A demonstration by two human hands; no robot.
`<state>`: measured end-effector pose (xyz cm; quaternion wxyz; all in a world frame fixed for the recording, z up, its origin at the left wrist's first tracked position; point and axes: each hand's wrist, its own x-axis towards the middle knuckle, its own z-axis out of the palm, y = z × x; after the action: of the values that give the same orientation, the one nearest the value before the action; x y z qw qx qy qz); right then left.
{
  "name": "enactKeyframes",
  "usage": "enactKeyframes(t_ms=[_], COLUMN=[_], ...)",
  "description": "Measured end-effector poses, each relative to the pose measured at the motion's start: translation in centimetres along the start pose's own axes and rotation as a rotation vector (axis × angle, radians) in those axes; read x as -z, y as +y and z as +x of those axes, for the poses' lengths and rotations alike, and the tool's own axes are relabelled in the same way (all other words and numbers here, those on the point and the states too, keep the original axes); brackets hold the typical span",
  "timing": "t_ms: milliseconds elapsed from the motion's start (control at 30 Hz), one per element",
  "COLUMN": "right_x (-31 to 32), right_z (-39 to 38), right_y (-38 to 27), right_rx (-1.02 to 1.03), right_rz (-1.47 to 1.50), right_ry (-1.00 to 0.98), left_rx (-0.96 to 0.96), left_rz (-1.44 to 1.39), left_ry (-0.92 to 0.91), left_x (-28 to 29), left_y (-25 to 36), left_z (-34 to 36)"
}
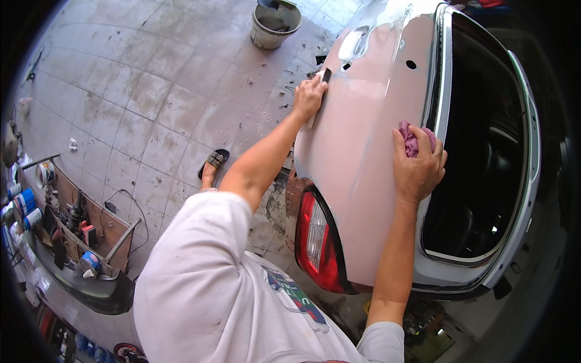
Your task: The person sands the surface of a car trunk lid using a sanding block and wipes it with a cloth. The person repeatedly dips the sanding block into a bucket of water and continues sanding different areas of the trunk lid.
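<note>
In front of me is a car's rear side panel, coated in dull pink and wet-looking in places. My left hand is closed around a long, narrow sanding block, pale with a dark end, laid along the panel's outer edge. Higher on the panel, beside the window frame, my right hand grips a crumpled purple sponge or cloth. Its fingers curl over it, so part of it is hidden.
A red and clear tail light sits below the panel. Beyond the car stands a grimy bucket on the tiled floor. To the left, a wooden tray holds tools and cans, with a dark bumper next to it.
</note>
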<state>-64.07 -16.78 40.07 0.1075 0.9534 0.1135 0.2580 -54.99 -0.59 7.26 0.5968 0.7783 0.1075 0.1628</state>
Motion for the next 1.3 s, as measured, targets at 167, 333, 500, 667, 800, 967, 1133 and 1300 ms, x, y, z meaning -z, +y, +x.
enactKeyframes(t_ms=[167, 333, 500, 667, 800, 967, 1133, 1300], right_x=[-1.2, 0.1, -0.7, -0.3, 0.2, 0.0, 0.1, 0.3], right_z=[-1.4, -1.4, 2.4, -0.6, -0.7, -0.1, -0.5, -0.5], right_y=[1.1, 1.4, -0.1, 1.0, 1.1, 0.9, 1.0, 1.1], right_rx=[-0.005, -0.012, 0.116, -0.005, 0.009, 0.052, 0.004, -0.034], right_rz=[-0.001, 0.019, 0.133, 0.078, 0.076, 0.117, 0.065, 0.013], right_ry=[-0.004, -0.034, -0.022, -0.060, -0.064, -0.060, -0.069, -0.046], left_rx=[-0.033, -0.276, 0.126, -0.057, -0.332, 0.149, 0.229, 0.290], left_rz=[0.085, -0.103, -0.071, -0.040, -0.143, -0.134, 0.043, -0.119], left_ry=[-0.002, -0.199, 0.021, -0.144, -0.246, -0.067, -0.083, -0.127], left_x=[-0.4, 3.7, -4.0, 1.1, 4.4, -3.7, -1.9, -1.0], left_y=[6.3, 9.4, -7.5, 9.0, 8.9, -1.5, 9.1, 18.7], left_z=[-7.9, -9.7, 11.5, -3.7, -5.9, 10.4, -0.3, 3.6])
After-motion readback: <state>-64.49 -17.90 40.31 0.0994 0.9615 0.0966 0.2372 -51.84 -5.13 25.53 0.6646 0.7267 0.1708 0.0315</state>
